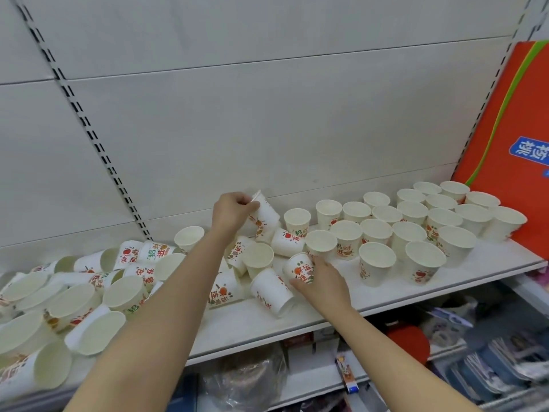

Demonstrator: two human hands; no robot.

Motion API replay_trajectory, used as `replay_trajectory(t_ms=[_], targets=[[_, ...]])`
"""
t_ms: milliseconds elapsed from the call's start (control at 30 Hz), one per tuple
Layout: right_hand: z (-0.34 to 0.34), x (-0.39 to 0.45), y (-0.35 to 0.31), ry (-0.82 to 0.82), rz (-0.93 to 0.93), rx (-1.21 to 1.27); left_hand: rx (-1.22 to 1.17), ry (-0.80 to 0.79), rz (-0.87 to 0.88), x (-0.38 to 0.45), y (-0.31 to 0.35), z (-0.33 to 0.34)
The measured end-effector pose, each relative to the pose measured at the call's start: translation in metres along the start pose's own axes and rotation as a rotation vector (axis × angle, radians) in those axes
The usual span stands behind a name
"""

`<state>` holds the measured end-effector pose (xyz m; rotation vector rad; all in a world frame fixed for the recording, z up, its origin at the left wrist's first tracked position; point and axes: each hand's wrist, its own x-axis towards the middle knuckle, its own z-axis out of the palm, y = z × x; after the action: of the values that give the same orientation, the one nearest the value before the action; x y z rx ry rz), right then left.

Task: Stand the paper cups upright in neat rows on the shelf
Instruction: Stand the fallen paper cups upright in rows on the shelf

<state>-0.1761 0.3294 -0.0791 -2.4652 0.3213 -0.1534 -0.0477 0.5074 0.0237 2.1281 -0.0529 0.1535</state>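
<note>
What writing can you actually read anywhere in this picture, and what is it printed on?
"招", "进": red and green print on a tipped cup.
"招": on a tipped cup behind the rows.
Orange bag: blue label appears upside down, unreadable.
Other cup prints and lower-shelf packages: too blurred.

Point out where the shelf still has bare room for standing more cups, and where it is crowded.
Bare shelf runs along the front edge, before the upright cups, up to the orange bag. A smaller patch lies at the front, between the two forearms. The left end is packed with toppled cups. The middle, where the left hand and right hand each grip a cup, is cluttered too.
</note>
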Motion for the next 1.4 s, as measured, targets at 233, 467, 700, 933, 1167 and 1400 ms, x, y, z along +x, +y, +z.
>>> replay_trajectory(t_ms=[233,467,700,933,1167,1400], targets=[[-0.008,-0.031,0.035,0.252,0.017,0.338,0.104,-0.204,0.294,-0.041,0.012,0.008],[-0.012,-0.036,0.061,0.37,0.015,0.297,0.295,-0.336,0.692,-0.089,0.003,0.047],[-0.025,-0.044,0.051,0.643,-0.261,0.013,0.418,-0.319,0.765,-0.101,-0.021,0.08],[-0.023,-0.022,0.039,0.475,-0.661,-0.28,0.381,-0.113,0.371,-0.058,-0.016,0.06],[-0.021,-0.003,0.046,0.505,-0.793,-0.36,0.811,-0.275,0.001,-0.004,-0.002,0.077],[-0.031,-0.002,0.05,0.447,-0.776,-0.362,0.504,-0.286,-0.208,-0.003,0.006,0.083]])
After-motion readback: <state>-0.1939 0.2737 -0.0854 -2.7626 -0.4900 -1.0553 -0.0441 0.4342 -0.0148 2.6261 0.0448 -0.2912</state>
